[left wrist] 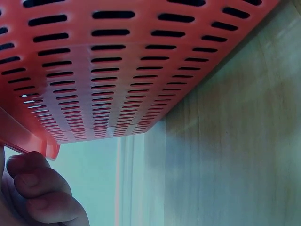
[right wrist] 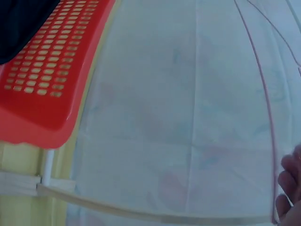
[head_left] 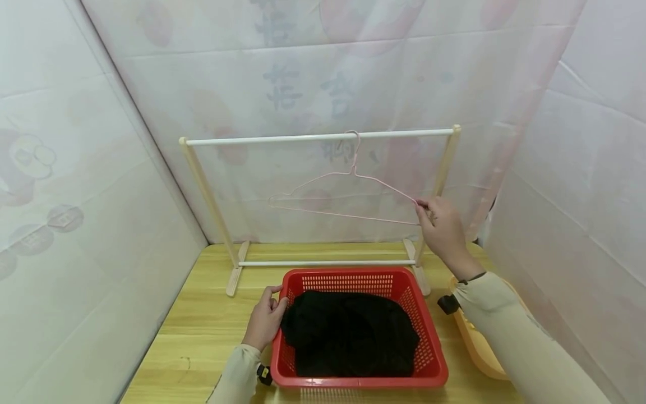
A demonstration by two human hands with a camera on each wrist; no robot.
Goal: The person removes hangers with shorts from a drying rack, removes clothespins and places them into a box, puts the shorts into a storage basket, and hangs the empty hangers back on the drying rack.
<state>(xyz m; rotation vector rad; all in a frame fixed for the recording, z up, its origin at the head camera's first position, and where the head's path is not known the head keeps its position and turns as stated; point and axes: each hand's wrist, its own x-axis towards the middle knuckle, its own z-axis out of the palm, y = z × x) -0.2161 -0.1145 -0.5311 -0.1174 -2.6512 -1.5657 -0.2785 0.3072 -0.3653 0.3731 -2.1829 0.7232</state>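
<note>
A pink wire clothes hanger (head_left: pixel 381 182) is at the rack's white top rail (head_left: pixel 282 138), its hook up at rail height. My right hand (head_left: pixel 444 227) pinches the hanger's right end between thumb and fingers. In the right wrist view, part of the hanger (right wrist: pixel 265 94) runs down to the fingers (right wrist: pixel 289 176). With curled fingers my left hand (head_left: pixel 266 317) grips the left rim of a red plastic basket (head_left: pixel 360 382). Dark folded cloth (head_left: pixel 353 334) lies inside the basket. The left wrist view has the basket's slotted side (left wrist: pixel 106 80) beside the curled fingers (left wrist: pixel 44 188).
The rack's wooden posts (head_left: pixel 209 196) stand on the wood-grain table (head_left: pixel 189 336) behind the basket. A yellow-orange tray (head_left: pixel 479 350) sits at the right, partly under my right sleeve. Pale printed curtains (head_left: pixel 242 84) hang behind and at both sides.
</note>
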